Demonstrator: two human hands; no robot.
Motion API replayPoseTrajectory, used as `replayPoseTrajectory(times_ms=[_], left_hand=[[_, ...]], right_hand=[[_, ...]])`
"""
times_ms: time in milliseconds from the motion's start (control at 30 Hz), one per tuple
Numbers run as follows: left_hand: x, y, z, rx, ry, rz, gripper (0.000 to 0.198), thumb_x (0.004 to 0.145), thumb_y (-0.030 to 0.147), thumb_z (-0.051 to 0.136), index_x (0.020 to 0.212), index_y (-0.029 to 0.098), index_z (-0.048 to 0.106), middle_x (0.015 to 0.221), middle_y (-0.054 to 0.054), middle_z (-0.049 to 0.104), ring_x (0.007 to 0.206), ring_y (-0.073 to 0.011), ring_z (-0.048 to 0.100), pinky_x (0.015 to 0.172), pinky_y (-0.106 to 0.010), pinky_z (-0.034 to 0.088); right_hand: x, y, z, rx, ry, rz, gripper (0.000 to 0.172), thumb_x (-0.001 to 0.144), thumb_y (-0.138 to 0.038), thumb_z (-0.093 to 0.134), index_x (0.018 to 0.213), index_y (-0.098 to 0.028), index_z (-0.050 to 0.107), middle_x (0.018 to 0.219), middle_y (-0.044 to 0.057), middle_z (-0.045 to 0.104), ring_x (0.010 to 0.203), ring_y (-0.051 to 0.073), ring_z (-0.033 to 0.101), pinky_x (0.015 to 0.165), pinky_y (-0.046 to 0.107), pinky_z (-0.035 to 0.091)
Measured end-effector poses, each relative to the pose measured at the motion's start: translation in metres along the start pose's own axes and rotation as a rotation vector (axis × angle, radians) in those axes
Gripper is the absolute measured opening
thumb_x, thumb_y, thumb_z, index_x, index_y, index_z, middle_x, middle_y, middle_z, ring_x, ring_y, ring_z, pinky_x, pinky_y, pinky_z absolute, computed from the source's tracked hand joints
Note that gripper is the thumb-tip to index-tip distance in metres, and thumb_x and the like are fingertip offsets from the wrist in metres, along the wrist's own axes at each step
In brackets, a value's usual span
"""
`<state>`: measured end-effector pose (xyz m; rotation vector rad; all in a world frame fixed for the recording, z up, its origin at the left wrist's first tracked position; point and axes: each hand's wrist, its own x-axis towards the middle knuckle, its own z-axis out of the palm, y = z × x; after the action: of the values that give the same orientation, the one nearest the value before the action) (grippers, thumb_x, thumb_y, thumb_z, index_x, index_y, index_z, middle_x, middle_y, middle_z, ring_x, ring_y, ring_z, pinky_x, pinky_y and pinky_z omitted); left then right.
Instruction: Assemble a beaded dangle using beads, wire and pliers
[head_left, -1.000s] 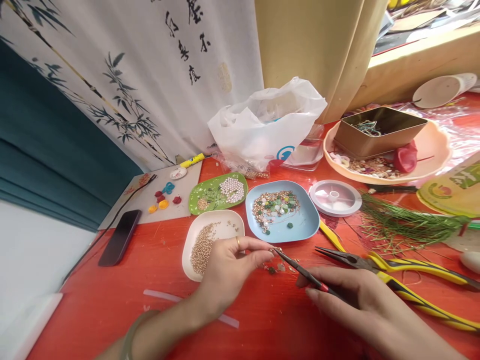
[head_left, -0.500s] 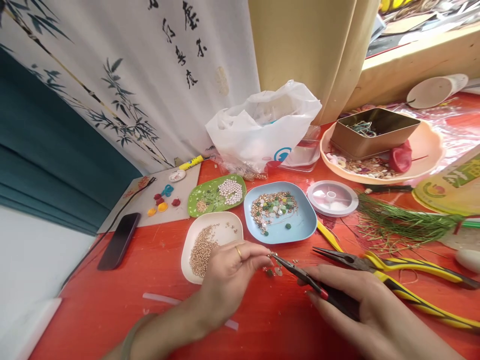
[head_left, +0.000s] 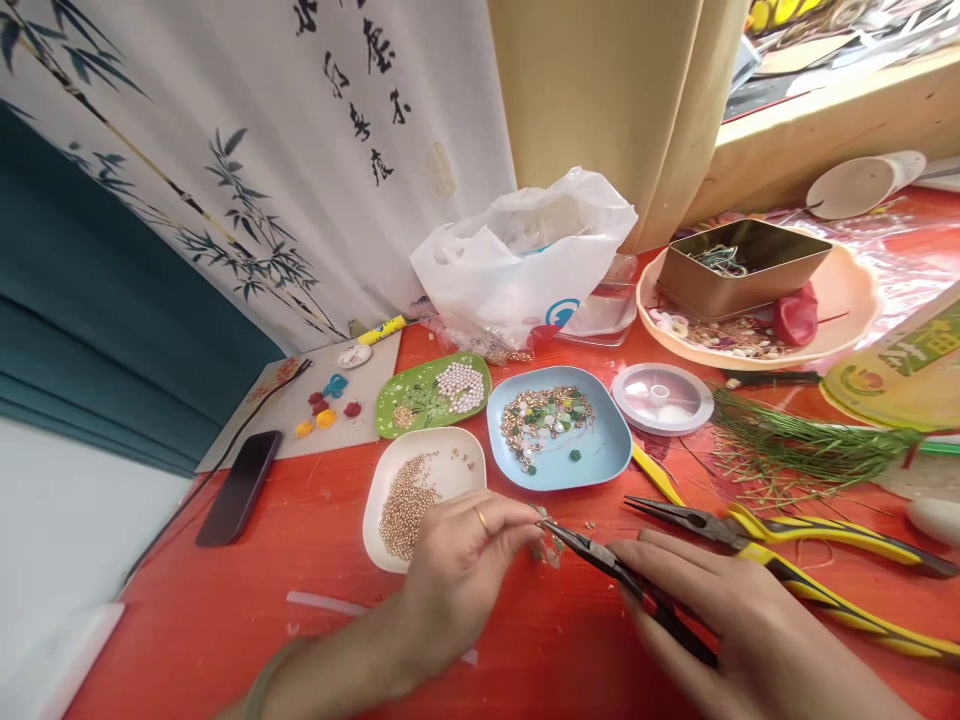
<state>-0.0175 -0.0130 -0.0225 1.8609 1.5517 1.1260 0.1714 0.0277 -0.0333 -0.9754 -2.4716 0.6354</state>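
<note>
Low in the middle, my left hand pinches a small string of beads with pale and green pieces hanging below the fingertips. My right hand is wrapped round dark-handled needle-nose pliers, whose tips meet the beadwork at my left fingertips. What exactly the tips grip is too small to tell. Just behind my left hand stands a cream tray of gold beads. Beyond the hands, a blue tray holds gold, green and pale beads.
Yellow-black pliers lie right of my right hand, near green stems. A clear spool, a green tray, a white plastic bag and a peach basin stand behind. A phone lies left.
The fingers of my right hand have shifted on the pliers. The hanging beads have swung a little under my left fingertips. The view has moved slightly.
</note>
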Motion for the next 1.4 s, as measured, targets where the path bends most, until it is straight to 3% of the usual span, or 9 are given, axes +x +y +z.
replayPoseTrajectory(times_ms=[167, 467, 733, 900, 1100, 1400], left_hand=[[0.002, 0.002, -0.003, 0.066, -0.022, 0.045, 0.013, 0.081, 0.015, 0.051, 0.075, 0.012, 0.062, 0.063, -0.004, 0.064, 0.058, -0.0109, 0.058, 0.057, -0.020, 0.046], [0.003, 0.006, -0.003, 0.030, -0.098, -0.088, 0.016, 0.081, 0.016, 0.050, 0.072, 0.015, 0.063, 0.063, -0.002, 0.065, 0.058, -0.0114, 0.058, 0.059, -0.021, 0.046], [0.005, -0.002, -0.005, -0.016, -0.125, -0.160, 0.011, 0.078, 0.017, 0.056, 0.077, 0.018, 0.067, 0.075, -0.003, 0.069, 0.070, -0.0134, 0.062, 0.066, -0.022, 0.048], [0.007, -0.006, -0.009, 0.091, -0.106, 0.034, 0.012, 0.079, 0.015, 0.054, 0.085, 0.016, 0.065, 0.074, -0.005, 0.069, 0.069, -0.0144, 0.061, 0.065, -0.026, 0.049], [0.005, -0.008, -0.011, 0.212, -0.077, 0.294, 0.013, 0.080, 0.008, 0.051, 0.090, 0.014, 0.058, 0.076, -0.006, 0.066, 0.069, -0.0139, 0.058, 0.064, -0.027, 0.048], [0.000, -0.010, -0.003, 0.356, 0.020, 0.437, 0.016, 0.079, 0.004, 0.050, 0.092, 0.013, 0.055, 0.071, -0.005, 0.062, 0.065, -0.0133, 0.054, 0.058, -0.026, 0.047]], right_hand=[[0.000, 0.002, -0.002, -0.122, -0.021, -0.060, 0.027, 0.074, -0.011, 0.034, 0.075, -0.022, 0.059, 0.074, 0.007, 0.065, 0.054, 0.018, 0.059, 0.043, 0.026, 0.041], [0.001, 0.009, -0.001, -0.230, 0.016, -0.175, 0.026, 0.072, -0.010, 0.035, 0.070, -0.020, 0.059, 0.072, 0.010, 0.065, 0.049, 0.020, 0.058, 0.039, 0.029, 0.042], [0.011, -0.001, -0.011, 0.141, -0.156, 0.118, 0.022, 0.073, -0.018, 0.040, 0.063, -0.022, 0.059, 0.075, 0.005, 0.069, 0.058, 0.019, 0.062, 0.045, 0.026, 0.045], [0.016, -0.005, -0.016, 0.205, -0.178, 0.196, 0.022, 0.070, -0.019, 0.041, 0.062, -0.022, 0.061, 0.080, 0.005, 0.070, 0.061, 0.021, 0.063, 0.048, 0.029, 0.046], [0.011, -0.001, -0.016, 0.213, -0.170, 0.138, 0.022, 0.069, -0.016, 0.039, 0.062, -0.022, 0.060, 0.076, 0.005, 0.070, 0.057, 0.021, 0.063, 0.045, 0.029, 0.045], [0.011, -0.002, -0.014, 0.214, -0.150, 0.096, 0.023, 0.069, -0.012, 0.040, 0.066, -0.019, 0.062, 0.064, 0.003, 0.068, 0.048, 0.016, 0.058, 0.043, 0.024, 0.045]])
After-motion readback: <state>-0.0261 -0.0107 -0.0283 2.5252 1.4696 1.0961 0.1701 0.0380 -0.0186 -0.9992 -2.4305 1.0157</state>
